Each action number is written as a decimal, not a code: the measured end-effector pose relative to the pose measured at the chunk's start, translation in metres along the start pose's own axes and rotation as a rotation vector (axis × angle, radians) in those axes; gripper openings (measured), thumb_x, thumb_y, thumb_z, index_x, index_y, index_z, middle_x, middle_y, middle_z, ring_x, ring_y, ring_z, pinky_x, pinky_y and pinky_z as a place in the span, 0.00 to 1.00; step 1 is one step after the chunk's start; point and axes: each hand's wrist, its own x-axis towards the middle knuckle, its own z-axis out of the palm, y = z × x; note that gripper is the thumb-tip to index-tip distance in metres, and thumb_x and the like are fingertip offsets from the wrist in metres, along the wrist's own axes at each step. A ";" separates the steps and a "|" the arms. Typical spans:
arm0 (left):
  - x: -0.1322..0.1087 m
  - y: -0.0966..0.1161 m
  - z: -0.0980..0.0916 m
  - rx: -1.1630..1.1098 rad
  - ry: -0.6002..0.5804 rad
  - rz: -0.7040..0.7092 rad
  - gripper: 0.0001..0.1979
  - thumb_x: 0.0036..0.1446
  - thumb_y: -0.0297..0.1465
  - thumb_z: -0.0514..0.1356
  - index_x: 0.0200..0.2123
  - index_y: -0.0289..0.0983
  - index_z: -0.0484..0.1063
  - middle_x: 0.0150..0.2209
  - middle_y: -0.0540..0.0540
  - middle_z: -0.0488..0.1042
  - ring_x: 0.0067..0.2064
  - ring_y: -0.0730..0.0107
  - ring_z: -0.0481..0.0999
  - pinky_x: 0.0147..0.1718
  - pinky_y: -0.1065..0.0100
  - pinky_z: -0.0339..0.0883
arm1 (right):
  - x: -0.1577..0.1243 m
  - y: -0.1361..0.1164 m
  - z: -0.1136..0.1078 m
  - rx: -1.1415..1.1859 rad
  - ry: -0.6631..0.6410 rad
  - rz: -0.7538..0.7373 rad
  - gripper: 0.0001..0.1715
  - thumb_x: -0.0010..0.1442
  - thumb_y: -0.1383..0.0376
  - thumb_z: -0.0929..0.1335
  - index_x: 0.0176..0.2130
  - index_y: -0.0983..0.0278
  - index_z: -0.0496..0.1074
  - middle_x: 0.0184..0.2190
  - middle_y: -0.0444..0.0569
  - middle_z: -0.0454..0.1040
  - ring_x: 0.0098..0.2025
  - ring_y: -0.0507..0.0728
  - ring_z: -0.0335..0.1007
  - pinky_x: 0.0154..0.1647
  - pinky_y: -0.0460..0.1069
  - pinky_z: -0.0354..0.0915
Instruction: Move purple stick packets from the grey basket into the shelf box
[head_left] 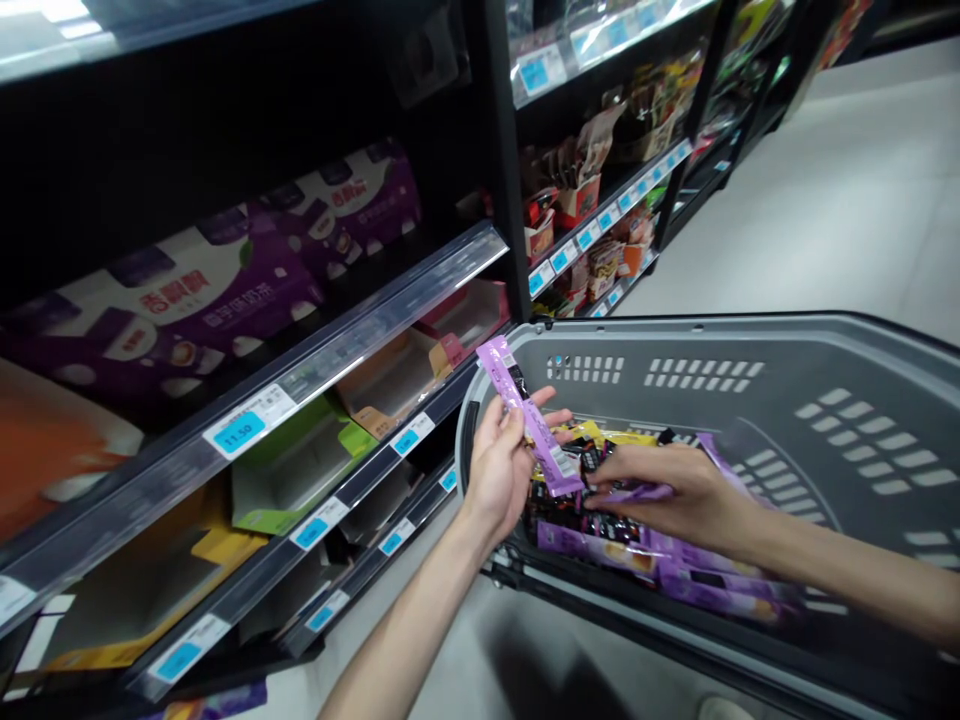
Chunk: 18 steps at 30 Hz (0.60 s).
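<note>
In my left hand is a slim purple stick packet, held between thumb and fingers over the near left end of a grey shopping basket. Its lower end hangs close to the fingertips of my right hand. Reaching into the basket, my right hand has its fingers pinched together on a black-and-purple packet, mostly covered by the hand. Below lie several more purple packets, with black ones among them. A yellow packet shows behind the right hand.
Dark store shelves run along the left, with large purple-and-white boxes and open display cartons. Price tags line the shelf edges. Bagged snacks fill shelves farther back. Pale floor stretches away at upper right.
</note>
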 end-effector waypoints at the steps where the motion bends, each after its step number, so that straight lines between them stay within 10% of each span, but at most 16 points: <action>1: 0.000 0.000 0.000 0.002 -0.002 0.003 0.10 0.65 0.31 0.57 0.48 0.36 0.67 0.58 0.37 0.70 0.49 0.58 0.78 0.47 0.57 0.73 | 0.000 0.001 0.000 -0.003 0.000 -0.001 0.08 0.58 0.67 0.73 0.40 0.63 0.74 0.31 0.45 0.78 0.31 0.51 0.75 0.34 0.44 0.68; 11: 0.002 -0.001 -0.006 0.279 0.046 -0.016 0.16 0.63 0.42 0.58 0.43 0.35 0.72 0.44 0.41 0.78 0.26 0.78 0.73 0.25 0.76 0.67 | -0.001 0.000 0.002 0.038 0.011 0.081 0.06 0.59 0.64 0.73 0.38 0.63 0.76 0.30 0.46 0.78 0.30 0.52 0.74 0.32 0.45 0.68; 18: -0.002 -0.003 -0.006 0.651 -0.218 -0.141 0.20 0.63 0.44 0.57 0.46 0.34 0.73 0.29 0.47 0.77 0.22 0.76 0.70 0.21 0.76 0.63 | 0.017 -0.010 -0.014 0.251 0.368 0.660 0.20 0.51 0.54 0.75 0.37 0.66 0.78 0.28 0.48 0.78 0.20 0.50 0.68 0.18 0.45 0.64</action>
